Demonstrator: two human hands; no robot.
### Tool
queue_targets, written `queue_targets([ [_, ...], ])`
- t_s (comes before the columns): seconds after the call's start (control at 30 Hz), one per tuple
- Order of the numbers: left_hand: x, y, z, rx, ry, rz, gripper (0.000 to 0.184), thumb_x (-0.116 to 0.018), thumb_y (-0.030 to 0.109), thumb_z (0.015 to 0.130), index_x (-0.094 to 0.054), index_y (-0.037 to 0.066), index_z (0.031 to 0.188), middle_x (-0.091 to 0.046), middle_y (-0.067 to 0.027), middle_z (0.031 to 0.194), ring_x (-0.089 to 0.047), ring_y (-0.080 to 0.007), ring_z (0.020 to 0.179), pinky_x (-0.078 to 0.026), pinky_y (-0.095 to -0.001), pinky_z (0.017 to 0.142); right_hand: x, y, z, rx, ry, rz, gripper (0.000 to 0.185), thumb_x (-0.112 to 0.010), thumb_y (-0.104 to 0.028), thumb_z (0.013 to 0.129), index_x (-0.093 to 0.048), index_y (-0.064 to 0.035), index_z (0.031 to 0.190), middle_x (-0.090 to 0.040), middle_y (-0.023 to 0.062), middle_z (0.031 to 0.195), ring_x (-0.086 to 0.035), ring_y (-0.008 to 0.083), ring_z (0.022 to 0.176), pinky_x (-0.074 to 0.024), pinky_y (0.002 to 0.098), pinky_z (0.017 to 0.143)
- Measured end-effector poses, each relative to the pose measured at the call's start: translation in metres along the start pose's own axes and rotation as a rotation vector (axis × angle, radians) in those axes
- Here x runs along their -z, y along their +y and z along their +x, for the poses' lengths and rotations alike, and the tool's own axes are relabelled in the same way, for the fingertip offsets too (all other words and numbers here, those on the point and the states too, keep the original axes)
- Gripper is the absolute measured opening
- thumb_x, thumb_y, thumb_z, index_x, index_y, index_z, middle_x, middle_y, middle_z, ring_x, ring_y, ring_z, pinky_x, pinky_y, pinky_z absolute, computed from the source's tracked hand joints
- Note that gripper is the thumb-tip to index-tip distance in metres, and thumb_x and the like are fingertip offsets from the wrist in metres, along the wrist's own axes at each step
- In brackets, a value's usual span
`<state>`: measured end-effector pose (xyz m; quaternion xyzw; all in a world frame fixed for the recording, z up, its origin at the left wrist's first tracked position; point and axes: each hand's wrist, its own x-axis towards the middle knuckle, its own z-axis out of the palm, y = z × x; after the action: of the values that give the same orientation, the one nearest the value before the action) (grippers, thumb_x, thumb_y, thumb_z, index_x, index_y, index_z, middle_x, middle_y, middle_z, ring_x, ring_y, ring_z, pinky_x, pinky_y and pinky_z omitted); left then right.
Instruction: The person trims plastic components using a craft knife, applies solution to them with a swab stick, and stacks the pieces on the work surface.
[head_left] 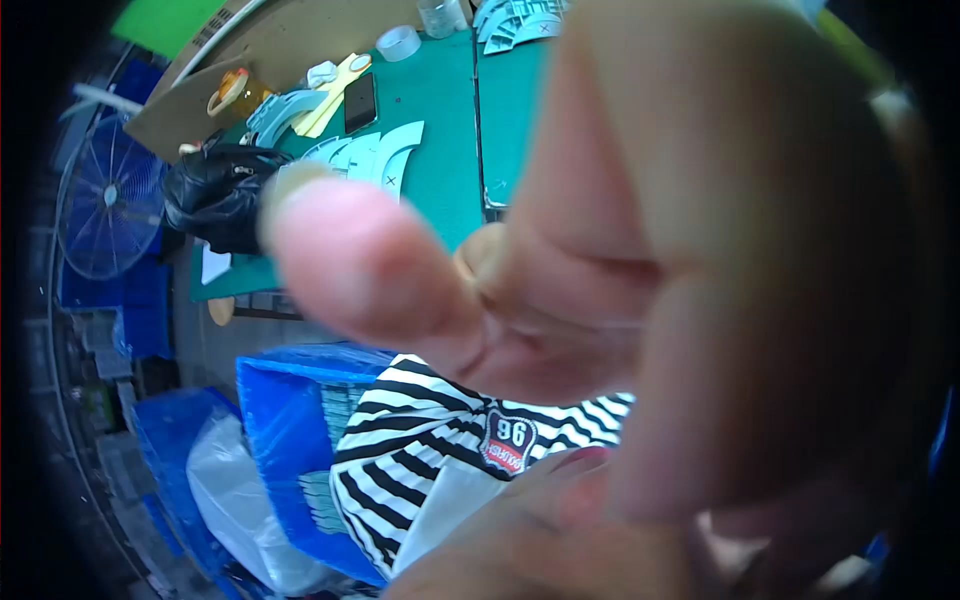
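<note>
My left hand (580, 320) fills the middle and right of the head view, very close to the camera and blurred. Its thumb (350, 250) points left, well apart from the large bent fingers, and nothing shows between them. The thumb covers part of the table from my viewpoint; I see no contact with the things there. Blurred skin (530, 540) crosses the bottom edge in front of a black-and-white striped shirt (400, 440); it looks like a forearm. My right hand cannot be made out.
A green table (440, 90) carries pale blue curved parts (395, 165), a phone (360, 102), a tape roll (398, 42) and a black bag (225, 195). Below stands a blue plastic-lined bin (270, 420) with stacked parts. A fan (110, 195) is at left.
</note>
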<state>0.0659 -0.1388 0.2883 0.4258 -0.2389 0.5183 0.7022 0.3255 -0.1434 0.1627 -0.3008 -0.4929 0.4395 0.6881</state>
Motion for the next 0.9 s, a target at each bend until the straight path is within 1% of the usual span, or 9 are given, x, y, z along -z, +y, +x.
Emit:
queue_targets([
  [0.13,0.002,-0.044,0.013,-0.197,0.031,-0.284,0.054,-0.024,0.053,0.096,-0.038,0.001,0.090,-0.048,-0.0125,0.078,-0.051,-0.0220,0.060,-0.049,-0.0327,0.055,-0.049,-0.018,0.016,-0.009,0.024,-0.073,0.035,-0.038,-0.035,0.101,-0.051,-0.0028,0.095,-0.050,0.0079,0.074,-0.047,0.0141,0.059,-0.0430,0.0254,0.052],
  [0.17,0.000,-0.061,0.019,-0.267,0.021,-0.419,0.055,-0.023,0.054,0.096,-0.038,0.001,0.090,-0.048,-0.0126,0.078,-0.051,-0.0221,0.059,-0.049,-0.0325,0.054,0.010,0.003,-0.006,-0.018,0.045,-0.116,0.038,-0.040,-0.039,0.100,-0.052,-0.0038,0.094,-0.053,0.0080,0.073,-0.049,0.0144,0.057,-0.0461,0.0253,0.052],
  [0.27,-0.003,-0.090,0.033,-0.374,-0.051,-0.689,0.058,-0.021,0.056,0.097,-0.037,0.001,0.091,-0.048,-0.0129,0.077,-0.051,-0.0222,0.058,-0.049,-0.0319,0.052,0.025,0.013,-0.010,-0.049,0.049,-0.106,0.036,-0.039,-0.037,0.101,-0.052,-0.0036,0.095,-0.051,0.0076,0.074,-0.048,0.0142,0.058,-0.0439,0.0255,0.052],
  [0.5,-0.011,-0.103,0.023,0.209,0.035,-0.870,0.051,-0.030,0.051,0.098,-0.043,0.003,0.086,-0.048,-0.0103,0.073,-0.052,-0.0227,0.061,-0.045,-0.0337,0.060,0.048,0.033,-0.003,-0.071,-0.025,0.017,0.034,-0.037,-0.034,0.102,-0.050,-0.0031,0.095,-0.046,0.0067,0.076,-0.044,0.0138,0.061,-0.0387,0.0260,0.052],
  [0.63,0.020,-0.107,0.006,0.620,-0.088,-0.485,0.036,-0.042,0.037,0.097,-0.047,0.003,0.085,-0.050,-0.0088,0.076,-0.053,-0.0189,0.067,-0.044,-0.0312,0.066,0.043,0.029,-0.004,-0.206,0.156,0.053,0.036,-0.041,-0.040,0.100,-0.050,-0.0052,0.095,-0.046,0.0052,0.076,-0.043,0.0134,0.061,-0.0381,0.0264,0.053],
  [0.7,0.056,-0.118,-0.010,0.697,0.044,-0.131,0.027,-0.048,0.029,0.095,-0.050,0.003,0.086,-0.051,-0.0052,0.081,-0.052,-0.0127,0.076,-0.043,-0.0292,0.070,0.041,0.036,0.004,-0.118,0.259,-0.317,0.038,-0.041,-0.042,0.100,-0.053,-0.0059,0.096,-0.044,0.0010,0.070,-0.042,0.0109,0.060,-0.0370,0.0251,0.052],
  [0.73,0.076,-0.114,-0.013,0.710,0.072,0.049,0.026,-0.050,0.028,0.093,-0.053,0.002,0.094,-0.051,-0.0044,0.085,-0.050,-0.0096,0.080,-0.039,-0.0240,0.070,0.041,0.042,0.009,-0.012,0.292,-0.590,0.038,-0.039,-0.039,0.102,-0.055,-0.0059,0.096,-0.042,-0.0015,0.066,-0.040,0.0092,0.058,-0.0356,0.0237,0.051],
  [0.83,0.151,-0.112,-0.036,0.523,0.202,0.584,0.025,-0.051,0.023,0.090,-0.044,0.005,0.076,-0.039,0.0007,0.076,-0.035,-0.0103,0.071,-0.031,-0.0251,0.065,0.068,0.046,0.034,-0.282,0.195,-0.213,0.028,-0.044,-0.029,0.102,-0.057,-0.0044,0.095,-0.039,-0.0070,0.065,-0.030,-0.0003,0.049,-0.0203,0.0176,0.042],
  [0.9,0.191,-0.089,-0.064,0.621,0.352,1.050,0.028,-0.055,0.025,0.090,-0.043,0.006,0.074,-0.037,0.0005,0.068,-0.033,-0.0099,0.065,-0.030,-0.0253,0.060,0.071,0.049,0.057,-0.244,0.146,-0.615,0.017,-0.054,-0.017,0.097,-0.059,-0.0024,0.090,-0.044,-0.0086,0.067,-0.034,0.0009,0.056,-0.0258,0.0191,0.049],
])
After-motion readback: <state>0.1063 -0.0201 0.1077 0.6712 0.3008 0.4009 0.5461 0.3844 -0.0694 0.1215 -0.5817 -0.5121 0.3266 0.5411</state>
